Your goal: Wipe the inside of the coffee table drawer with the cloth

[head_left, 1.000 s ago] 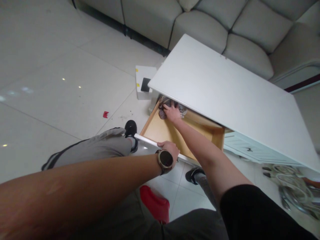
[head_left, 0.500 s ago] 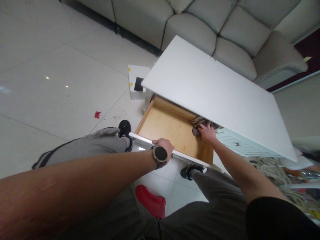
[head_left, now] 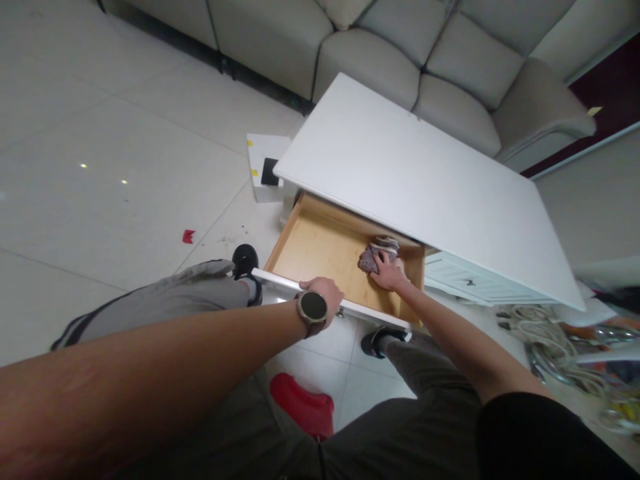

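Observation:
A wooden drawer (head_left: 320, 240) with a white front stands pulled out of the white coffee table (head_left: 425, 173). My left hand (head_left: 324, 293), with a watch on its wrist, is closed over the top edge of the drawer front. Inside the drawer, toward its right end, my right hand (head_left: 391, 272) grips a bunched, mottled purple-brown cloth (head_left: 369, 259). Paler striped folds show at the back of the bundle. The palm and some fingertips of that hand are hidden against the cloth.
A grey sofa (head_left: 370, 73) runs behind the table. A white box (head_left: 267, 147) with a black item on top sits at the table's left end. On the floor are a red stool (head_left: 304, 405), a red scrap (head_left: 189, 237) and, at right, coiled cords (head_left: 545, 333).
My right hand has drawn the cloth leftward and forward, out from under the tabletop into the open drawer. My left hand has kept its hold on the drawer front.

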Demonstrator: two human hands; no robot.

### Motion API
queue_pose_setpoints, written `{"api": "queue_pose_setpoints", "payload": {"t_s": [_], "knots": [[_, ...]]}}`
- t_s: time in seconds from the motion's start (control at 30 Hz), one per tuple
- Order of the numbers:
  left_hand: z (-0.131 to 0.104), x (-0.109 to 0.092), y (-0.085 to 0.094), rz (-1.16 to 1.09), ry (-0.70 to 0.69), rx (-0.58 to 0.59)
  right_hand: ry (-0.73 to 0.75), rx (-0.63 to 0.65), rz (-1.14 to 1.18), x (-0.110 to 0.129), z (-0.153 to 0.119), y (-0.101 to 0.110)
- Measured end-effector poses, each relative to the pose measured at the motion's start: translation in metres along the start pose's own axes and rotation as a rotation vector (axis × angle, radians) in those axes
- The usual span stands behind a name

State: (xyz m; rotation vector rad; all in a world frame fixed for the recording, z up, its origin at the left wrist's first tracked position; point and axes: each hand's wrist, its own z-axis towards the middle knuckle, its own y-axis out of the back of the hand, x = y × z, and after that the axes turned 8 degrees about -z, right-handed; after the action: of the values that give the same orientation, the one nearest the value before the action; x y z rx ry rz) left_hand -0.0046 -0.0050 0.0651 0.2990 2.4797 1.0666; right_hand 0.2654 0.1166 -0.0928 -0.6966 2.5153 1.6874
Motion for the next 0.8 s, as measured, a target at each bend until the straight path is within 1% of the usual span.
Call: {"api": "queue_pose_setpoints", "payload": {"t_s": [0.13,0.23,0.33,0.5,0.67,0.8], "knots": [[-0.001,0.001,-0.002,0.011,-0.015,-0.018,0.027,0.03,0.01,0.003,0.001,-0.006],[0.001,0.001,-0.005,0.025,-0.01,-0.032,0.087,0.054,0.028,0.005,0.0,-0.01],[0.003,0.002,-0.008,0.063,-0.011,-0.03,0.136,0.091,0.052,0.009,-0.002,-0.009],[0.006,0.003,-0.011,0.069,-0.007,-0.025,0.137,0.12,0.094,0.018,-0.005,-0.004],[0.012,0.009,-0.02,0.018,-0.033,-0.101,0.14,0.137,0.118,0.028,-0.007,-0.002],[0.017,0.013,-0.025,0.02,-0.058,-0.089,0.142,0.129,0.138,0.034,-0.008,-0.002]]}}
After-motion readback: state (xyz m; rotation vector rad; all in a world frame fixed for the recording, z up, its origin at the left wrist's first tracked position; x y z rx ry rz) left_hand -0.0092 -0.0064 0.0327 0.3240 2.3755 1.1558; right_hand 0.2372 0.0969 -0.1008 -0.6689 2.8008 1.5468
